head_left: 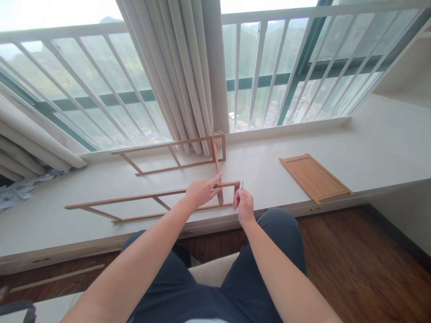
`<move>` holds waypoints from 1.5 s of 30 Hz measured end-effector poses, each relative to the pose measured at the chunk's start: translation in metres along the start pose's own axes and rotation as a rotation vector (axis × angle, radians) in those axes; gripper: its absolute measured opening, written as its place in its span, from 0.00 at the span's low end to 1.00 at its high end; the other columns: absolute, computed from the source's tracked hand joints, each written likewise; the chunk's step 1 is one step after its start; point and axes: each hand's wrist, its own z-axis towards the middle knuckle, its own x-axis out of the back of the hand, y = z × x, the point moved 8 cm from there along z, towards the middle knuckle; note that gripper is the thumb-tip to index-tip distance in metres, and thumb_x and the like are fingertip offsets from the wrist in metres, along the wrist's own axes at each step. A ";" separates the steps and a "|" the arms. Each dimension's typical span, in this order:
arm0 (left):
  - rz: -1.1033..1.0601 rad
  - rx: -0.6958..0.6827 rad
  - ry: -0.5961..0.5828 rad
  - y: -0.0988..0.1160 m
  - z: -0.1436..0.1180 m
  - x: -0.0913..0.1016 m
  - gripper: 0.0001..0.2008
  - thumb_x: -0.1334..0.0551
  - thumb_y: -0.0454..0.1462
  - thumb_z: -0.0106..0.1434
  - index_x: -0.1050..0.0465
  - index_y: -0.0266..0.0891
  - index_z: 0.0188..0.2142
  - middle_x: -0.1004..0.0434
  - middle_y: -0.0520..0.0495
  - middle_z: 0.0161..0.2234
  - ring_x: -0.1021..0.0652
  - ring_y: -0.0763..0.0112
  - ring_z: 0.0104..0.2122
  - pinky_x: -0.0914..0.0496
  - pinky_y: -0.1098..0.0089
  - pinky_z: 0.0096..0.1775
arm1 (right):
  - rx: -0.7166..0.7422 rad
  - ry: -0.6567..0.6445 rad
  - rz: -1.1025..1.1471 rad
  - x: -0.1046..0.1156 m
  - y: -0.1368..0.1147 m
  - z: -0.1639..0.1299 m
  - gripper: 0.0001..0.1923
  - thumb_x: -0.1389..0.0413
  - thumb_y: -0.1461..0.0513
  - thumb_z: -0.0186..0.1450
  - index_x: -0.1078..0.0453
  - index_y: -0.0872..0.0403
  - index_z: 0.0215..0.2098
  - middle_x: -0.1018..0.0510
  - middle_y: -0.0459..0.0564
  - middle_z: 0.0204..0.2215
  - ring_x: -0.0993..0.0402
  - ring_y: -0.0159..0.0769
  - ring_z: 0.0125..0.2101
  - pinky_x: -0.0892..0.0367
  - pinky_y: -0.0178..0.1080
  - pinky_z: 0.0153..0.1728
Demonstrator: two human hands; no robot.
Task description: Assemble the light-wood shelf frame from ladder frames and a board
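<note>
A wooden frame (108, 201) with two long rails and short rungs stands on the white window ledge, nearest to me. My left hand (202, 193) is closed around its upper rail close to the right end, the index finger stretched towards a wooden crossbar (216, 154). That crossbar runs back to a second, similar frame (158, 146) by the curtain. At the right end of the near frame, my right hand (245, 205) pinches a thin grey metal rod (242, 184) that points upward. The rod's lower part is hidden in my fingers.
To the right, a flat wooden panel (316, 177) lies on the white ledge (256, 157), its near corner at the front edge. Behind are a beige curtain (183, 67) and a white railing (286, 15). Crumpled papers (20, 193) lie at the far left.
</note>
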 end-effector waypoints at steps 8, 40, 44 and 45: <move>0.027 -0.041 0.020 -0.006 0.003 -0.006 0.31 0.50 0.53 0.72 0.50 0.55 0.72 0.16 0.44 0.41 0.17 0.55 0.39 0.29 0.63 0.39 | -0.002 0.011 -0.038 0.003 0.004 0.000 0.19 0.48 0.52 0.66 0.42 0.50 0.20 0.40 0.38 0.13 0.46 0.27 0.14 0.48 0.34 0.16; -0.574 0.661 0.380 -0.075 -0.339 -0.069 0.12 0.43 0.37 0.70 0.19 0.47 0.42 0.21 0.46 0.39 0.25 0.63 0.44 0.33 0.60 0.49 | -0.146 -0.180 -0.367 -0.005 0.078 -0.054 0.13 0.43 0.55 0.56 0.27 0.51 0.38 0.28 0.45 0.20 0.40 0.32 0.16 0.43 0.37 0.15; -0.598 0.881 0.515 -0.119 -0.383 -0.078 0.12 0.43 0.36 0.69 0.19 0.46 0.40 0.20 0.47 0.40 0.25 0.64 0.44 0.32 0.62 0.50 | -0.269 -0.235 -0.511 -0.002 0.102 -0.066 0.08 0.42 0.56 0.51 0.34 0.46 0.29 0.27 0.50 0.20 0.39 0.36 0.14 0.43 0.43 0.15; -0.605 0.949 0.554 -0.133 -0.396 -0.083 0.12 0.43 0.36 0.68 0.19 0.45 0.40 0.20 0.47 0.40 0.24 0.65 0.44 0.31 0.63 0.50 | -0.287 -0.249 -0.526 -0.003 0.105 -0.068 0.08 0.41 0.55 0.51 0.36 0.45 0.27 0.27 0.52 0.20 0.39 0.37 0.13 0.43 0.45 0.15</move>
